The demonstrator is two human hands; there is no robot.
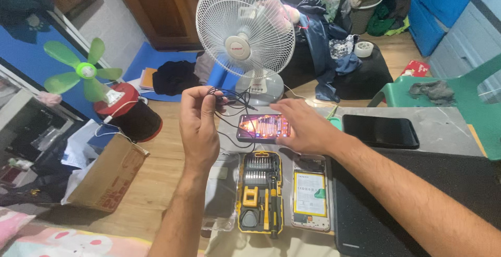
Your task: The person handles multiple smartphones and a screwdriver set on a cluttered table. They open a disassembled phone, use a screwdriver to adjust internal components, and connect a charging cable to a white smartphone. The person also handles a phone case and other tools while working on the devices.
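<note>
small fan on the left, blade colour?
Bright green blades on the small fan, clearest in the head view.

Glossy glass phone (262, 127), thin rubbery blk cable (229, 103), matt plastic toolkit (259, 191)

We see bare grey tabletop (449, 126) open beyond the dark tablet (380, 131), white fan (245, 32) blocking ahead, toolkit case (259, 191) and opened phone (310, 193) crowding the near edge.
</note>
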